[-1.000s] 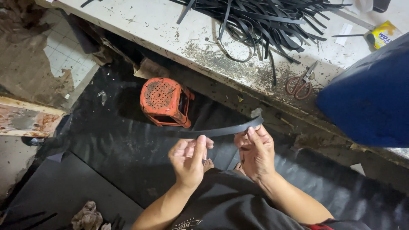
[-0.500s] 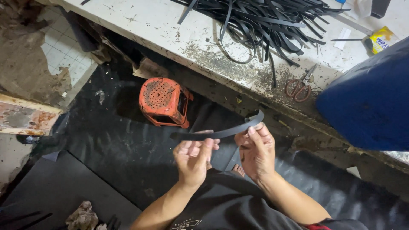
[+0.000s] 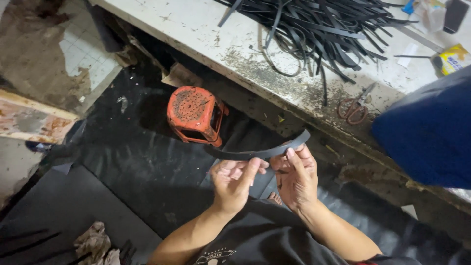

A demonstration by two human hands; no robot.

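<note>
Both hands hold one black rubber strip (image 3: 245, 154) that curves from lower left up to the right. My left hand (image 3: 236, 180) pinches its middle with thumb and fingers. My right hand (image 3: 296, 175) grips the strip's right part, fingers curled around it just below the raised end. The strip hangs in front of my lap, over black sheeting on the floor. An orange plastic stool (image 3: 195, 115) stands on the floor just beyond the strip's left end.
A dirty white worktable (image 3: 206, 34) runs across the top with a pile of several black strips (image 3: 324, 29) and red-handled scissors (image 3: 353, 107). A blue fabric mass (image 3: 431, 132) is at the right. Black sheets (image 3: 122, 167) cover the floor; rags (image 3: 95, 243) lie lower left.
The strip has bent into a stronger curve, its right end now raised. My left hand has slid along it toward the right hand.
</note>
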